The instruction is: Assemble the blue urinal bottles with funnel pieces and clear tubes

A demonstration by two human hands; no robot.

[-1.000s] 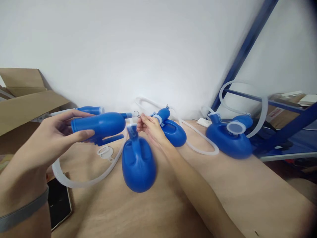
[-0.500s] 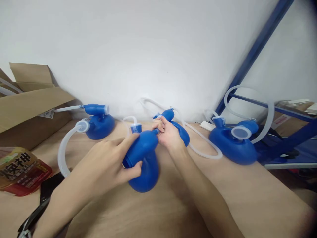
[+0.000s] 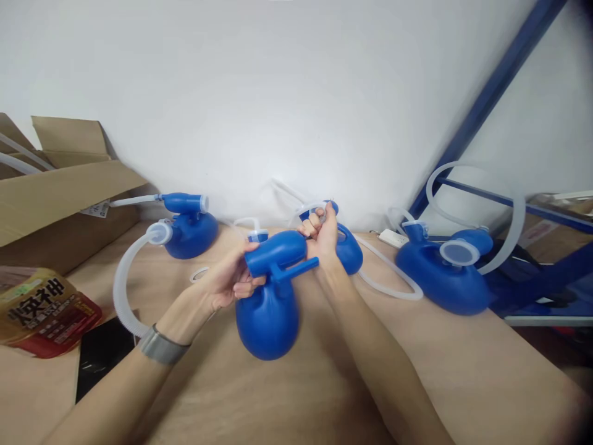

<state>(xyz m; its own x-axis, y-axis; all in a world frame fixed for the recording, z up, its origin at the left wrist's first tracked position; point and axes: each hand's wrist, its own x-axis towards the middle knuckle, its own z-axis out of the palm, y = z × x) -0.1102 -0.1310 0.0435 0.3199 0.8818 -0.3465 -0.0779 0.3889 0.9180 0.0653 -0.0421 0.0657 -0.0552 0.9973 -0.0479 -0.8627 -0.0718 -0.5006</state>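
My left hand grips the near-left end of a blue cylindrical urinal funnel, thumb on top and fingers curled beneath. The funnel lies over a round blue urinal bottle standing on the table, and a flat blue bar juts right between them. Beyond the funnel's narrow end, my right hand is closed around a clear plastic hose that loops out to the left. The funnel's tip is hidden behind that hand. Behind my right hand stands another blue urinal bottle.
More blue bottles with hoses stand at the back left and right. A cardboard box, a red-and-gold drink bottle and a black flat object are on the left. A white power strip lies near the blue rack.
My left hand has shifted from over the funnel to its left end. The funnel and bottle have turned, bringing the blue bar into view. My right hand has moved up and right with the hose.
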